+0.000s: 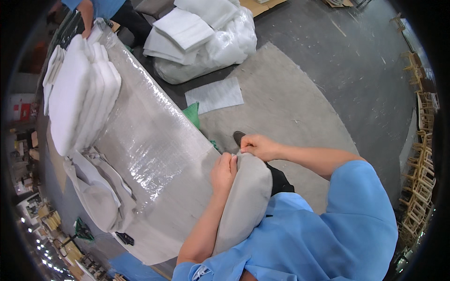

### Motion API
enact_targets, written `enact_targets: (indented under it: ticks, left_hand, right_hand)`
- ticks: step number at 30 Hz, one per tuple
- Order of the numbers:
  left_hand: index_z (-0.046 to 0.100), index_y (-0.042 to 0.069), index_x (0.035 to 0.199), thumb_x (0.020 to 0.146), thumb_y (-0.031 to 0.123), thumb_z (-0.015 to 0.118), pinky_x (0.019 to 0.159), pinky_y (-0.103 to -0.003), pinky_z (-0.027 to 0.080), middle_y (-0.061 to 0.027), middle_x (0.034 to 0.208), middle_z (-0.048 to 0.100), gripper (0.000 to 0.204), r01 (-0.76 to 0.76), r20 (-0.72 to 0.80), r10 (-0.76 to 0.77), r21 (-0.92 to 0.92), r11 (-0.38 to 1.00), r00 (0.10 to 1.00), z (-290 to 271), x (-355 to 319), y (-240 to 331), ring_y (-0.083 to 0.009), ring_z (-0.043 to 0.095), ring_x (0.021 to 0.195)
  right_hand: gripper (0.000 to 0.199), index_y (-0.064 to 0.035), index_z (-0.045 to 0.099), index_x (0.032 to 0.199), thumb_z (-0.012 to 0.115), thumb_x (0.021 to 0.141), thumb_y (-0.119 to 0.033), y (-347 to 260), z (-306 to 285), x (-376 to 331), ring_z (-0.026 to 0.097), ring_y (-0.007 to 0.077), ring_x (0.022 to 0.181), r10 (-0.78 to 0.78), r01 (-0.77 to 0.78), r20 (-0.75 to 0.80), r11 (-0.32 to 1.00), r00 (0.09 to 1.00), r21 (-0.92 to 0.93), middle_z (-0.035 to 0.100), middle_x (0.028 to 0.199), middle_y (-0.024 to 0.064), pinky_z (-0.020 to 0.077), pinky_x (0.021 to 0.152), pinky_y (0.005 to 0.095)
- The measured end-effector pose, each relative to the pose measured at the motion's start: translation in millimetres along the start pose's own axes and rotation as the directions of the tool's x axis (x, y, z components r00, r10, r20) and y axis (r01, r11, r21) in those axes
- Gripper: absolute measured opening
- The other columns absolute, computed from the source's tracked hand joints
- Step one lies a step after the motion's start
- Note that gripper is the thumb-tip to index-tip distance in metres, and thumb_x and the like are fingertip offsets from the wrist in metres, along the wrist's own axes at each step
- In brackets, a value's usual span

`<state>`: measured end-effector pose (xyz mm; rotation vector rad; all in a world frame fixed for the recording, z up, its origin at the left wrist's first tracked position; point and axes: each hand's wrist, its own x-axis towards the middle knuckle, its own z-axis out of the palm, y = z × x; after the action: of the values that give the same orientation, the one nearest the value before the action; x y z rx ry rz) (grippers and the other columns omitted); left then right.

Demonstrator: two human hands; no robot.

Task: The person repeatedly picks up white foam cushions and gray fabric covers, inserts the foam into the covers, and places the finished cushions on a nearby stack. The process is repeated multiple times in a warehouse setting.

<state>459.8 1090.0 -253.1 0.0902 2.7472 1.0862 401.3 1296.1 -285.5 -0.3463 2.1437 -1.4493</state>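
Observation:
A grey fabric cushion (244, 199) stands upright against my body, its rounded side facing the table. Both my hands meet at its top edge and pinch the cloth there. My left hand (223, 174) grips the edge from the table side, fingers closed and thumb up. From the other side my right hand (260, 147) is closed on the same edge, fingertips nearly touching the left thumb. Whatever small part lies between the fingertips is too small to make out. The film-covered table (154, 136) is just left of my left hand.
White padding sheets (82, 93) are stacked on the table, with grey fabric covers (101, 187) nearer me. Beyond the table sit a clear plastic bag (225, 51) of white padding, a loose white sheet (214, 95) and a green bag (192, 114). Another person's hand (86, 33) touches the far end. Wooden chair frames (422, 164) line the right.

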Motion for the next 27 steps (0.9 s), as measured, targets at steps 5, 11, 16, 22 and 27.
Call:
enact_targets:
  ticks: [5, 11, 16, 22, 27]
  left_hand:
    - [0.058, 0.009, 0.093, 0.102, 0.032, 0.063, 0.067, -0.051, 0.050, -0.0132, 0.087, 0.066, 0.025, -0.011, 0.008, 0.010, 0.144, 0.989, 1.000, 4, -1, 22, -0.0384, 0.064, 0.080]
    - [0.061, 0.009, 0.089, 0.098, 0.030, 0.067, 0.072, -0.050, 0.050, -0.0114, 0.088, 0.065, 0.024, -0.086, -0.003, 0.088, 0.177, 0.981, 0.996, 38, -1, 24, -0.0365, 0.063, 0.080]
    - [0.067, 0.008, 0.089, 0.094, 0.026, 0.071, 0.088, -0.053, 0.045, -0.0115, 0.096, 0.064, 0.019, 0.005, 0.065, -0.020, 0.216, 0.976, 0.998, 42, 13, 28, -0.0355, 0.060, 0.101]
    - [0.075, 0.005, 0.093, 0.091, 0.023, 0.070, 0.117, -0.056, 0.034, -0.0147, 0.106, 0.064, 0.019, -0.010, 0.035, 0.000, 0.284, 0.959, 0.999, 52, 25, 8, -0.0399, 0.055, 0.120]
    - [0.077, 0.003, 0.091, 0.090, 0.020, 0.070, 0.122, -0.056, 0.030, -0.0151, 0.111, 0.068, 0.018, -0.023, 0.178, -0.042, 0.346, 0.938, 0.983, 64, 31, -4, -0.0397, 0.054, 0.128]
  right_hand:
    - [0.015, -0.0051, 0.074, 0.103, 0.069, 0.101, -0.020, -21, -38, -10, 0.062, 0.0109, 0.078, 0.339, -0.427, 0.323, 0.867, 0.884, 0.258, 0.068, 0.092, 0.0001, 0.0536, 0.065, 0.0292]
    - [0.013, -0.0058, 0.075, 0.093, 0.072, 0.098, -0.018, 12, -44, -17, 0.061, 0.0100, 0.076, 0.364, -0.474, 0.389, 0.847, 0.846, 0.240, 0.069, 0.086, 0.0005, 0.0523, 0.065, 0.0311]
    - [0.012, -0.0066, 0.074, 0.096, 0.072, 0.099, -0.018, 26, -24, -15, 0.060, 0.0088, 0.080, 0.394, -0.414, 0.179, 0.906, 0.902, 0.093, 0.069, 0.084, -0.0036, 0.0487, 0.070, 0.0293]
    - [0.020, -0.0051, 0.072, 0.090, 0.075, 0.097, -0.023, 55, -2, 2, 0.059, 0.0094, 0.073, 0.556, -0.578, 0.175, 0.806, 0.813, 0.126, 0.067, 0.077, -0.0011, 0.0472, 0.065, 0.0309]
    - [0.016, -0.0068, 0.072, 0.084, 0.078, 0.091, -0.020, 84, 16, 3, 0.064, 0.0148, 0.072, 0.705, -0.831, 0.440, 0.469, 0.556, 0.298, 0.069, 0.078, 0.0039, 0.0491, 0.059, 0.0361]
